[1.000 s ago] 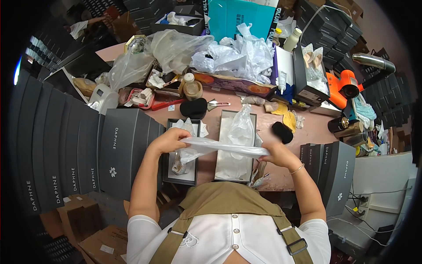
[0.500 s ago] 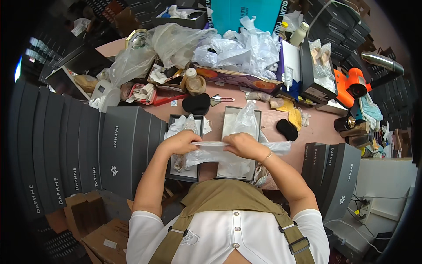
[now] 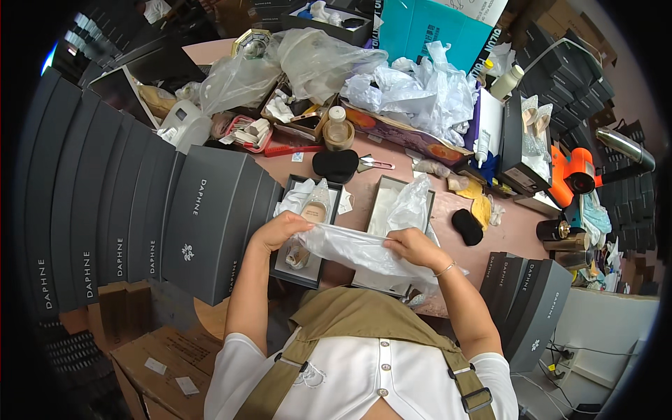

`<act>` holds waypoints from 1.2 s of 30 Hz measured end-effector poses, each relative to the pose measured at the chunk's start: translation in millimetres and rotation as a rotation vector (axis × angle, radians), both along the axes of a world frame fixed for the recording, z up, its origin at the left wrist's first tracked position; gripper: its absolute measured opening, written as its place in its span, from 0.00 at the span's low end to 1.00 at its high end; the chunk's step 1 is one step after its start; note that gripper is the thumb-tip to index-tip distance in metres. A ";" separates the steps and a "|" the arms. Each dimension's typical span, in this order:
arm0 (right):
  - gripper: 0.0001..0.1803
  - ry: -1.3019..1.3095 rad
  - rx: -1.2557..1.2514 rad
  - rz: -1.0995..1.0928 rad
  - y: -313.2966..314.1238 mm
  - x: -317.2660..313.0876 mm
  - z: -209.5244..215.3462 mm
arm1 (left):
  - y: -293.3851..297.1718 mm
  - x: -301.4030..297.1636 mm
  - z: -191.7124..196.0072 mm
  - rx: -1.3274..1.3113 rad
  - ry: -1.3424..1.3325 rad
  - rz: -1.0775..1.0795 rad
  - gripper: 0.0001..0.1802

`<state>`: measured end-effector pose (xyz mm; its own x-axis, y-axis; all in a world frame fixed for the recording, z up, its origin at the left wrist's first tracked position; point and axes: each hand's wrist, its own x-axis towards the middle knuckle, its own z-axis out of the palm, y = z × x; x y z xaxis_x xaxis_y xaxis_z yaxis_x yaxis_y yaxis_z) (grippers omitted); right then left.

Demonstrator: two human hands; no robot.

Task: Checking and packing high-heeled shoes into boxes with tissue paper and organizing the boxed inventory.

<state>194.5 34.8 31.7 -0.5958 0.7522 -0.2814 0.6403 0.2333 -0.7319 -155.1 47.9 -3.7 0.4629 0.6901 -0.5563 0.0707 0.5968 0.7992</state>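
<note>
My left hand point(image 3: 280, 229) and my right hand point(image 3: 414, 246) each grip one end of a clear plastic bag point(image 3: 353, 250), stretched between them just above the table's near edge. Under my left hand lies an open dark shoe box point(image 3: 284, 269) with a beige shoe point(image 3: 313, 211) and white tissue paper in it. Under my right hand sits a second open box point(image 3: 383, 190) with crumpled clear plastic point(image 3: 411, 204) standing up in it.
Stacks of dark grey shoe boxes point(image 3: 203, 224) line the left; more stand at the right point(image 3: 521, 294). The pink table point(image 3: 427, 183) holds black pads point(image 3: 336, 164), point(image 3: 467, 226), scissors point(image 3: 376, 165), a bottle point(image 3: 337, 129), heaps of plastic bags point(image 3: 413, 91) and an orange tool point(image 3: 570, 178).
My hands came together from a wide stretch, then spread slightly again. The bag now hangs bunched between them, lower and nearer my body.
</note>
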 end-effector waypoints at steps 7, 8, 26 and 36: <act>0.16 -0.043 0.121 -0.071 -12.7 -14.0 3.9 | -13.9 39.4 29.5 -0.055 -0.282 0.532 0.20; 0.16 -0.037 0.143 -0.069 -15.0 -15.2 4.9 | -16.6 40.6 3.1 0.117 -0.144 0.475 0.26; 0.14 0.237 0.060 -0.211 4.8 -62.4 22.7 | -13.5 52.8 11.1 0.204 -0.133 0.360 0.16; 0.16 0.130 0.208 -0.255 1.5 -67.5 16.2 | -16.3 76.9 15.9 0.229 -0.223 0.518 0.26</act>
<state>127.0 36.3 47.9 -0.4024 0.9146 -0.0405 0.6015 0.2308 -0.7648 -78.2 31.6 12.2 0.1237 0.9474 -0.2953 -0.3670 0.3202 0.8734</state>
